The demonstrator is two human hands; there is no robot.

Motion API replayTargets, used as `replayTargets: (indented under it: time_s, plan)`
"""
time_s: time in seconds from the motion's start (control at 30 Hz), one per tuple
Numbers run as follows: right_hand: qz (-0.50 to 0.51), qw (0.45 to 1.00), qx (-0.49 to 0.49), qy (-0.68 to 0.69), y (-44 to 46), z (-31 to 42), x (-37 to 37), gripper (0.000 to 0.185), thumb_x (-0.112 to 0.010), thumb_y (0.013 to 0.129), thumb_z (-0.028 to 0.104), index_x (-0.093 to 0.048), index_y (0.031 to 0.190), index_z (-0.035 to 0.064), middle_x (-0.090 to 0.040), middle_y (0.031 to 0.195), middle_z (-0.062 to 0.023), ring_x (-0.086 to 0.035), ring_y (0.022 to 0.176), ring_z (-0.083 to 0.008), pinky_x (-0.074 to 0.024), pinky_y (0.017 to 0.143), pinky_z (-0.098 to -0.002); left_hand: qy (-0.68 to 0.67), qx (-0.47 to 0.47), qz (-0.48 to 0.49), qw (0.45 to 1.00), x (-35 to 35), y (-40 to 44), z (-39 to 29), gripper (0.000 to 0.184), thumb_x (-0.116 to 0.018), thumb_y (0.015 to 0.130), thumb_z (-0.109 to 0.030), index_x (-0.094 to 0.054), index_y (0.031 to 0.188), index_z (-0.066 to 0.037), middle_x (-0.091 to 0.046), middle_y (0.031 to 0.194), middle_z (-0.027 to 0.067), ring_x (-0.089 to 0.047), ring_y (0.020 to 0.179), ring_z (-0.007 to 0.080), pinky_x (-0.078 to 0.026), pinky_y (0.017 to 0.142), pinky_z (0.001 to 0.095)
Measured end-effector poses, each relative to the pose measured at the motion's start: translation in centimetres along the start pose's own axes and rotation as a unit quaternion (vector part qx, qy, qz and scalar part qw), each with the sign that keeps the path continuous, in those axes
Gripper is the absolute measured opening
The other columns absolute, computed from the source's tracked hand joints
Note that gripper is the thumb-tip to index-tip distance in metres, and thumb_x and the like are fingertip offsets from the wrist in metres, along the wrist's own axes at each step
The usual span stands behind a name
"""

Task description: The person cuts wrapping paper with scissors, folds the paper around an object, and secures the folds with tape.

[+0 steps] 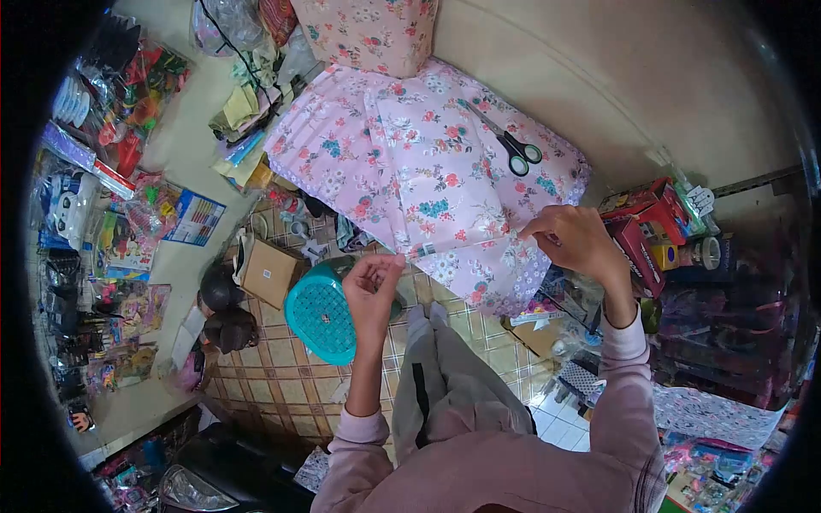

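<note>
Pink floral wrapping paper [432, 175] lies spread in layers in front of me, with one folded panel on top. My left hand [374, 289] is closed in a pinch at the near left corner of that panel. At the other end of the same edge, my right hand [575, 242] has its fingers curled, with the index fingertip on the paper; the exact grip is partly hidden. Black-handled scissors [515, 152] rest on the paper's right part, blades partly open. Behind them stands a block covered in a similar floral pattern [368, 34].
A teal plastic stool [321, 315] stands left of my legs, beside a cardboard box [267, 272] on the tiled floor [269, 376]. Packaged goods hang along the left wall. Red boxes [637, 248] and other stock crowd the right side.
</note>
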State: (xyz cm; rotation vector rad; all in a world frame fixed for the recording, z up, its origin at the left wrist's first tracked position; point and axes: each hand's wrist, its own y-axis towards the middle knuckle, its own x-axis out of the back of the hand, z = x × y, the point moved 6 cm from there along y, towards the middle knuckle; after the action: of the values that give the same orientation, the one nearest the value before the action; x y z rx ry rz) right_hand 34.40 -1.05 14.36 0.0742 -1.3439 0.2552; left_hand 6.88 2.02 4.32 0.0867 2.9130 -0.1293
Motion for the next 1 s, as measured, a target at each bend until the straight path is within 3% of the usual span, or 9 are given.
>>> replayTargets:
  time_s: [0.13, 1.0]
  plan:
    - [0.012, 1.000, -0.016, 0.011, 0.2, 0.2, 0.2, 0.020, -0.061, 0.075, 0.006, -0.072, 0.088, 0.0158, -0.068, 0.083, -0.0028, -0.064, 0.076, -0.0232, -0.0484, 0.063, -0.0361, 0.023, 0.017, 0.016, 0.999, 0.5, 0.0, 0.8, 0.008, -0.066, 0.083, -0.001, -0.064, 0.091, 0.001, -0.066, 0.087, 0.0044, -0.059, 0.079, 0.0083, -0.045, 0.072, 0.0220]
    - [0.003, 1.000, -0.010, -0.002, 0.3, 0.5, 0.7, 0.020, -0.059, 0.073, 0.005, -0.072, 0.084, 0.0146, -0.068, 0.083, -0.0041, -0.064, 0.074, -0.0244, -0.0487, 0.063, -0.0357, -0.002, 0.014, -0.006, 1.000, 0.5, -0.5, 1.3, 0.011, -0.070, 0.083, -0.007, -0.065, 0.087, 0.002, -0.064, 0.079, 0.0031, -0.056, 0.071, 0.0055, -0.042, 0.065, 0.0195]
